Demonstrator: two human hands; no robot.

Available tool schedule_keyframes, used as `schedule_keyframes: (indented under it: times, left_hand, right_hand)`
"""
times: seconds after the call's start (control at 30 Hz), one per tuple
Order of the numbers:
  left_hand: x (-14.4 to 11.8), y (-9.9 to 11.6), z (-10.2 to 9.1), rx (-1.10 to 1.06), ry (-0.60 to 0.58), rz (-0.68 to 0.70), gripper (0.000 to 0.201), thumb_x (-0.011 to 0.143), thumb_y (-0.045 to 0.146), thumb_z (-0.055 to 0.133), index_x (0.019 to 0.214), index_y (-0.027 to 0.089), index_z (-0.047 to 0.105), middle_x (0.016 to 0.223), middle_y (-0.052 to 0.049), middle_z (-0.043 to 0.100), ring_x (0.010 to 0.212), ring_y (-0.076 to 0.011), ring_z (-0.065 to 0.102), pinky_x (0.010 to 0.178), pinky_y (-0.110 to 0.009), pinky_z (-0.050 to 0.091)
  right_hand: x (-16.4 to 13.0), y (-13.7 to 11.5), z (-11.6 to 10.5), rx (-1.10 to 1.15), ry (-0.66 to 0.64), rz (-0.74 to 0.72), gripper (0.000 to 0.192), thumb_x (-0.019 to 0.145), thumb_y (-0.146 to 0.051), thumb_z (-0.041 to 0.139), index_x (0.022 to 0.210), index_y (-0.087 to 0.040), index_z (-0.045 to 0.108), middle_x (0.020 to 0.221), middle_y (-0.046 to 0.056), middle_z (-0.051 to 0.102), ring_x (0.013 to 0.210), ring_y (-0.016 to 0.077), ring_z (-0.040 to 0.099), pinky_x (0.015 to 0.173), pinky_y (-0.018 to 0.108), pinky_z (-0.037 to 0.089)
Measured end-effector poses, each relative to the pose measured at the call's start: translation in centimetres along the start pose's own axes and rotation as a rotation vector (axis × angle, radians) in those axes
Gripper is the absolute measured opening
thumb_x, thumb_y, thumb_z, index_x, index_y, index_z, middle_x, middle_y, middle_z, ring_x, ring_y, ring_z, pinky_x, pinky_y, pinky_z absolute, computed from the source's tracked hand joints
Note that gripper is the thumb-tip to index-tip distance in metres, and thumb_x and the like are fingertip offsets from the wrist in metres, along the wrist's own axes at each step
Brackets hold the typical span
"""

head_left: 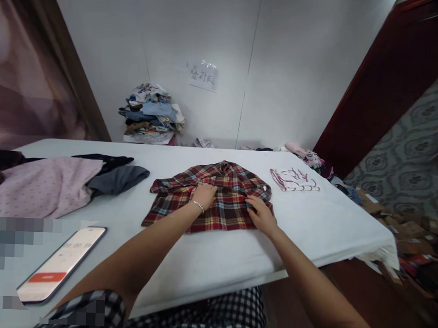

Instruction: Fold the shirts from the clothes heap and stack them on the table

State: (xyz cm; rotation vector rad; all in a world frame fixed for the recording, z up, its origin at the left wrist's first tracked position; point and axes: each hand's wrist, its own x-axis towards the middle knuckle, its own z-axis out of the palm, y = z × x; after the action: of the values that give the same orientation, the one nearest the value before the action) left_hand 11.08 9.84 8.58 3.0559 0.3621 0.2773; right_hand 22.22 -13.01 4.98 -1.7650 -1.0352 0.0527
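Hands first: the left hand (204, 196) lies palm-down on a red, dark and cream plaid flannel shirt (217, 210), fingers loosely curled, a thin silver bracelet (197, 206) at the wrist. It seems to press the cloth more than grip it. The right hand (262, 215) rests on the shirt's right side, fingers bent onto the fabric near the edge; whether it pinches a fold or only flattens it cannot be told from here.

The shirt sits mid-worktop on the white worktop (207, 260), already drawn in to a squat shape with the collar away from the person, so folding looks to be under way, at the stage of tucking in the sides. A further fold would call for both hands to take an edge and carry it over evenly.

Just right of the shirt lies a small white garment with red stripes (294, 180). To the left are a pink dotted cloth (44, 185) and a grey cloth (118, 178). Near the front left corner rests a white smartphone (60, 266) showing a timer. Against the far wall stands a heap of mixed clothes (152, 113), beneath a paper note (203, 76).
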Motion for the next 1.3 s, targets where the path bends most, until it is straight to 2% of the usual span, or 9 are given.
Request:
schedule_keyframes:
  times: [0.1, 0.2, 0.3, 0.37, 0.67, 0.87, 1.0, 1.1, 1.3]
  left_hand:
    - [-1.4, 1.2, -1.7, 0.006, 0.021, 0.083, 0.023, 0.087, 0.016, 0.044, 0.089, 0.016, 0.067, 0.088, -0.012, 0.065, 0.094, -0.0246, 0.055, 0.090, -0.042, 0.036]
    - [-4.3, 3.9, -3.4, -0.014, 0.125, 0.340, 0.025, 0.091, 0.019, 0.040, 0.093, 0.020, 0.065, 0.085, -0.005, 0.063, 0.087, -0.0193, 0.052, 0.090, -0.039, 0.034]
    - [-7.8, 6.4, -4.0, -0.038, 0.226, 0.618, 0.022, 0.092, 0.019, 0.041, 0.095, 0.021, 0.063, 0.091, -0.003, 0.062, 0.085, -0.0174, 0.049, 0.084, -0.035, 0.035]
    - [-9.8, 7.2, -3.6, -0.066, 0.251, 0.670, 0.021, 0.092, 0.017, 0.042, 0.098, 0.021, 0.061, 0.100, -0.002, 0.062, 0.089, -0.0166, 0.049, 0.085, -0.034, 0.035]
    - [-13.0, 2.8, -1.7, -0.082, 0.330, 0.439, 0.017, 0.089, 0.013, 0.045, 0.081, 0.016, 0.060, 0.109, -0.005, 0.063, 0.098, -0.0174, 0.053, 0.086, -0.034, 0.041]
    - [-13.9, 1.8, -4.9, -0.151, 0.411, 0.278, 0.018, 0.089, 0.017, 0.043, 0.084, 0.017, 0.061, 0.104, -0.008, 0.065, 0.099, -0.0203, 0.056, 0.091, -0.040, 0.042]
    - [-15.5, 4.2, -6.9, -0.178, 0.187, 0.304, 0.025, 0.092, 0.025, 0.038, 0.083, 0.019, 0.061, 0.073, -0.003, 0.064, 0.067, -0.0167, 0.058, 0.064, -0.029, 0.044]
    - [-15.8, 4.8, -6.2, -0.140, 0.008, 0.321, 0.027, 0.094, 0.029, 0.037, 0.085, 0.020, 0.061, 0.071, -0.002, 0.063, 0.064, -0.0160, 0.058, 0.060, -0.027, 0.042]
    - [-15.4, 2.0, -4.1, -0.266, 0.015, 0.088, 0.029, 0.095, 0.030, 0.033, 0.105, 0.021, 0.059, 0.101, -0.004, 0.065, 0.088, -0.0158, 0.063, 0.073, -0.027, 0.049]
  right_hand:
    - [-0.1, 0.6, 0.4, -0.095, -0.106, 0.009, 0.050, 0.077, -0.018, 0.057, 0.127, -0.024, 0.058, 0.134, 0.008, 0.055, 0.126, 0.0232, 0.047, 0.111, 0.047, 0.032]
    - [-0.4, 1.2, 0.3, -0.157, -0.160, -0.042, 0.068, 0.077, -0.018, 0.058, 0.142, -0.024, 0.040, 0.145, 0.009, 0.043, 0.134, 0.0229, 0.039, 0.112, 0.046, 0.030]
    - [-0.8, 1.2, -0.2, -0.218, -0.193, -0.156, 0.054, 0.080, -0.017, 0.053, 0.133, -0.023, 0.051, 0.140, 0.010, 0.049, 0.131, 0.0233, 0.042, 0.110, 0.047, 0.033]
    - [-1.3, 1.0, -0.8, -0.265, -0.196, -0.229, 0.040, 0.083, -0.017, 0.049, 0.120, -0.023, 0.062, 0.127, 0.010, 0.060, 0.122, 0.0239, 0.052, 0.105, 0.047, 0.040]
    - [-7.3, -1.7, -4.5, -0.397, -0.045, -0.387, 0.033, 0.089, -0.018, 0.049, 0.120, -0.024, 0.059, 0.093, 0.007, 0.070, 0.081, 0.0188, 0.065, 0.070, 0.032, 0.054]
    - [-8.6, -2.8, -4.5, -0.474, 0.036, -0.352, 0.026, 0.087, -0.022, 0.054, 0.112, -0.021, 0.060, 0.090, 0.007, 0.070, 0.077, 0.0194, 0.067, 0.067, 0.031, 0.055]
    - [-8.1, -4.1, -5.0, -0.416, 0.029, -0.376, 0.017, 0.088, -0.019, 0.052, 0.102, -0.022, 0.061, 0.091, 0.007, 0.070, 0.082, 0.0188, 0.067, 0.070, 0.030, 0.054]
    - [-8.0, -4.5, -5.5, -0.302, 0.083, -0.376, 0.010, 0.087, -0.019, 0.053, 0.092, -0.023, 0.060, 0.102, 0.008, 0.070, 0.093, 0.0202, 0.066, 0.080, 0.035, 0.053]
    - [-9.1, -4.0, -5.4, 0.062, 0.377, -0.120, 0.007, 0.085, -0.023, 0.058, 0.091, -0.023, 0.063, 0.099, 0.006, 0.070, 0.096, 0.0198, 0.065, 0.085, 0.037, 0.053]
